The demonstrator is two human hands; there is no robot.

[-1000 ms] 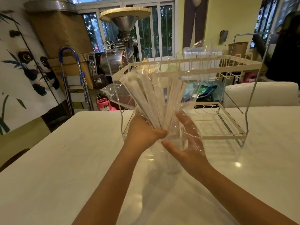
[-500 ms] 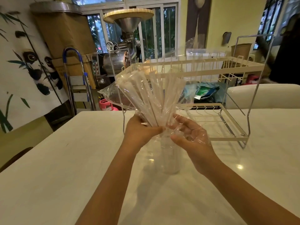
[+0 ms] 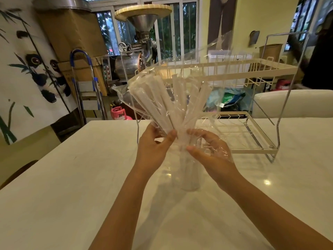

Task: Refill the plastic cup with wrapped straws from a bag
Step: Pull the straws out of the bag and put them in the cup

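Item: straws [image 3: 167, 103], in bag [image 3: 212, 73], fanned above both hands. Left hand [image 3: 153, 147] grips the bundle's base; right hand [image 3: 210, 150], formerly spread beneath, now pinches it from the other side. Cup [image 3: 189, 175] stands directly below. Judged: lowering into cup imminent.

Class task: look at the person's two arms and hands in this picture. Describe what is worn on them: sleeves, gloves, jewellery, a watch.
Both forearms are bare as far as the picture shows, with no sleeve in view. The left hand wears no glove, ring or watch. The right hand is also bare; clear plastic film lies over it, but that is loose wrapping, not a glove. No bracelet or marking shows on either wrist.
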